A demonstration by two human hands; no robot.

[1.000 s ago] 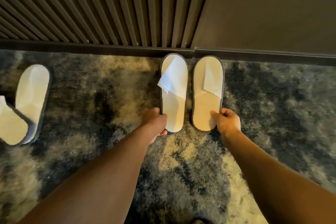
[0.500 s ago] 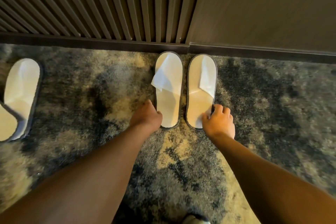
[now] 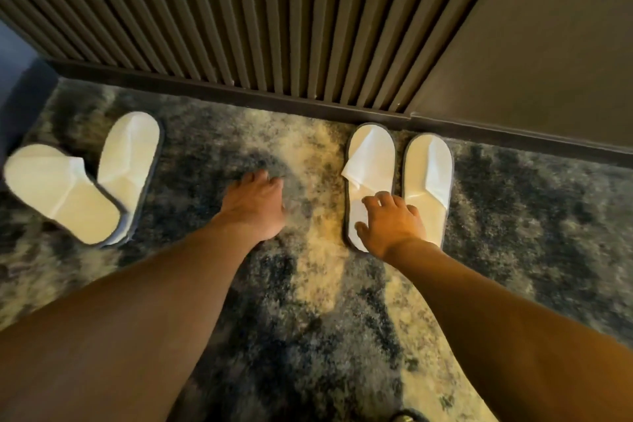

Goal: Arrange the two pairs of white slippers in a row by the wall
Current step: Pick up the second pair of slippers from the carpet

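Two white slippers stand side by side with their toes against the wall: the left one [image 3: 368, 161] with a loose, folded-back strap, and the right one [image 3: 428, 168]. My right hand [image 3: 394, 226] hovers over their heels with fingers spread, holding nothing. My left hand [image 3: 255, 204] is out over the carpet between the two pairs, empty, with fingers apart. The second pair lies at the left, away from the wall: one slipper [image 3: 128, 161] points toward the wall and the other [image 3: 56, 190] lies slanted across its heel.
A dark baseboard [image 3: 239, 92] runs along a ribbed dark wall panel [image 3: 239, 10], with a plain panel [image 3: 548, 44] to the right. The floor is a mottled grey and cream shaggy carpet [image 3: 308, 301]. A dark edge [image 3: 20, 92] borders the carpet at far left.
Both hands let go of the right pair by the wall. My left hand has moved left over the carpet, my right hand has shifted left over the heels, and my view has turned left.
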